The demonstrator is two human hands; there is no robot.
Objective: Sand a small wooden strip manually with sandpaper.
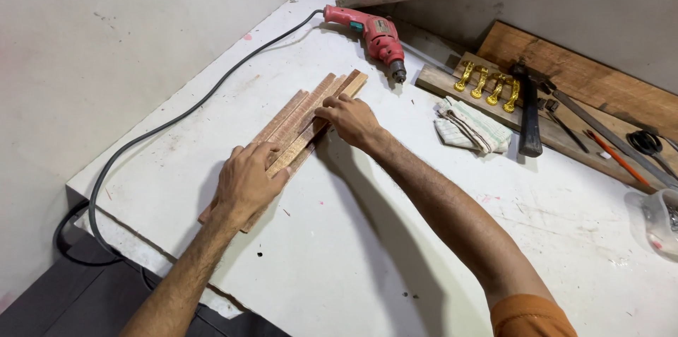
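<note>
Lying flat near the left edge of the white workbench (395, 238): a tight bundle of wooden strips (304, 121), side by side, long axis running diagonally from the near-left edge toward the far corner where the red corded drill (373, 34) rests. Pressed palm-down on the near end of the strips, the left hand (246, 181), fingers spread and laid flat rather than curled around anything. Resting on the far half, the right hand (351, 119), fingers extended and touching the top of the strips, open and gripping nothing as far as can be seen (fingertips partly hidden against the wood). Both hands directly on the bundle, one toward each end, so neither nearer than the other. Well apart toward the right edge: a folded striped cloth (472, 128), a dark-headed hammer (528, 114), a row of gold-coloured fittings (487, 84) on a plank, and an orange pencil (614, 157). Trailing off the left edge, the drill's grey cord (176, 121).
</note>
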